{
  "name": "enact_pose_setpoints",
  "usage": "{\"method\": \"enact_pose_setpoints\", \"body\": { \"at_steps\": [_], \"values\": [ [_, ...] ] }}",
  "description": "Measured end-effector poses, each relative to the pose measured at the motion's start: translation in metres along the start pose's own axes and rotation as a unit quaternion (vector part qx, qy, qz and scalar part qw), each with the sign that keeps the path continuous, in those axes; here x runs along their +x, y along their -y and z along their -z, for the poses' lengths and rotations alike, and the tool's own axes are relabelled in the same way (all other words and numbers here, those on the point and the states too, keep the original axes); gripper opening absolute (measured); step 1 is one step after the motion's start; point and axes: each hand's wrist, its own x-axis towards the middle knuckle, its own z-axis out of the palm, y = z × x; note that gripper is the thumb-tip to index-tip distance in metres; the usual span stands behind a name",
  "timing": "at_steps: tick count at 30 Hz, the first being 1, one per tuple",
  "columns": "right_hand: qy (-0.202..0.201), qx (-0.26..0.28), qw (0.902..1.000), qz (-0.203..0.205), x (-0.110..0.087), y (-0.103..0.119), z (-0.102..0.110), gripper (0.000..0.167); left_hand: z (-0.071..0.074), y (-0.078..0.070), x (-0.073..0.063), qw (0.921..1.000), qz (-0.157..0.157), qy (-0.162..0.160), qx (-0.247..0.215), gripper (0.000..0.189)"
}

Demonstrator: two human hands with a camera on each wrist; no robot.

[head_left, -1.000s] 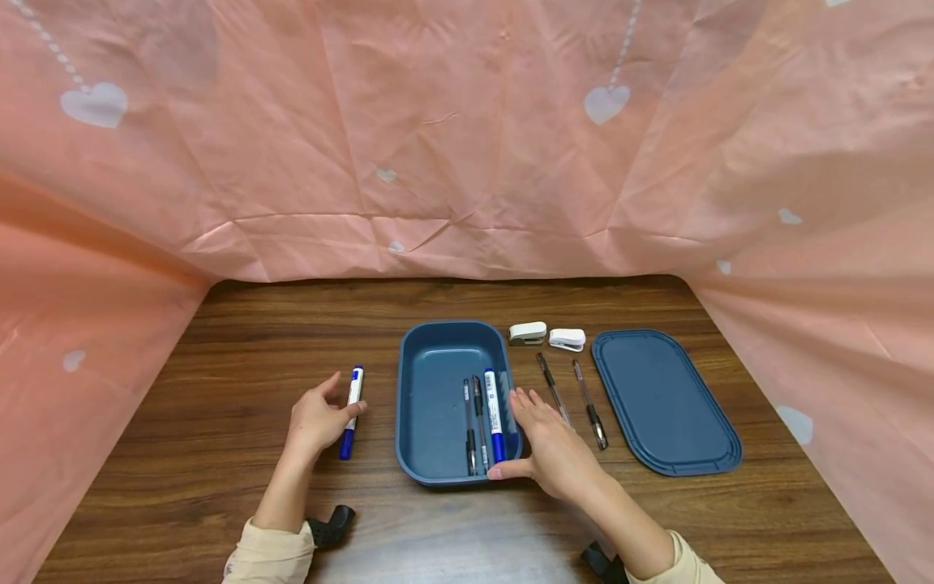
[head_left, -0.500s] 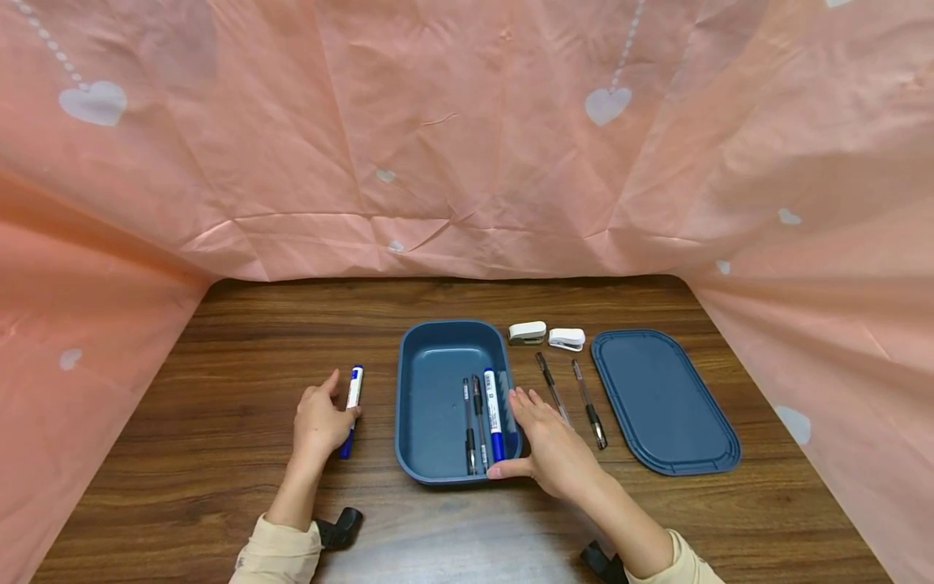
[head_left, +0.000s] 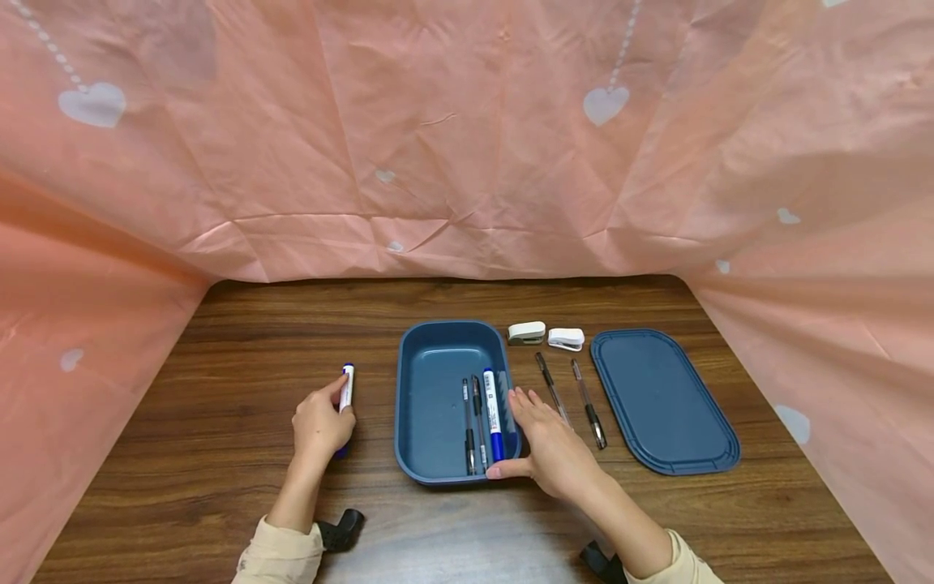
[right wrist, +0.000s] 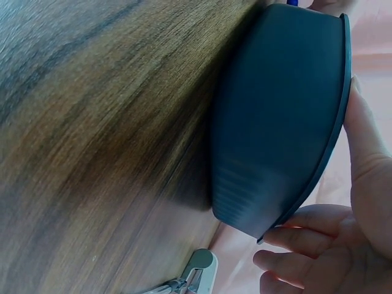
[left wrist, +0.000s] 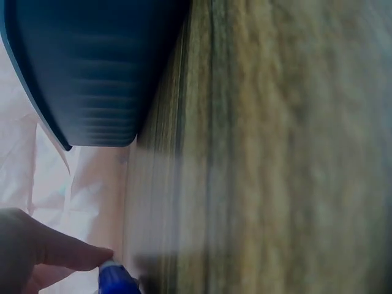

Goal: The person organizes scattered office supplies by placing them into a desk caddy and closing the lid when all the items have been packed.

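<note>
My left hand (head_left: pixel 319 422) pinches a white-and-blue marker (head_left: pixel 347 394) left of the blue box. In the left wrist view, thumb and finger meet at the blue end of that marker (left wrist: pixel 116 280). The open-topped box (head_left: pixel 401 397) holds a second marker (head_left: pixel 493 410) and two black-gripped pens (head_left: pixel 469 434) along its right side. My right hand (head_left: pixel 556 454) rests on the box's near right corner, thumb at the front rim, the other fingers along the right rim. In the right wrist view the fingers (right wrist: pixel 315 220) lie fairly straight at the box rim (right wrist: pixel 327 147).
Behind the box's right corner stand two small white staplers (head_left: pixel 527 332). Two more pens (head_left: pixel 589 405) lie right of the box, partly behind my right hand. The blue lid (head_left: pixel 666 401) lies flat farther right. Pink fabric (head_left: pixel 467 162) surrounds the wooden table (head_left: pixel 277 324).
My left hand has closed its fingers on the marker, which has shifted slightly left. My right hand has stayed at the box's rim.
</note>
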Motion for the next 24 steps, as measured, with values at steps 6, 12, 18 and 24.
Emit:
{"method": "enact_pose_setpoints", "body": {
  "at_steps": [6, 12, 18, 24],
  "values": [
    [-0.001, 0.000, 1.0000, -0.001, -0.001, 0.000, 0.000, 0.103, 0.007, -0.008, -0.003, 0.9995, 0.000, -0.005, -0.033, 0.051],
    [0.000, -0.002, 1.0000, -0.005, -0.001, 0.000, 0.000, 0.104, 0.022, -0.030, -0.007, 0.9969, -0.022, -0.012, -0.075, 0.048],
    [-0.001, -0.003, 1.0000, -0.005, -0.001, 0.000, 0.000, 0.104, 0.035, -0.054, -0.013, 0.9910, -0.045, 0.000, -0.126, 0.048],
    [-0.003, 0.000, 1.0000, -0.004, 0.000, -0.001, -0.001, 0.104, 0.044, -0.074, -0.022, 0.9834, -0.050, 0.019, -0.174, 0.049]
  ]
}}
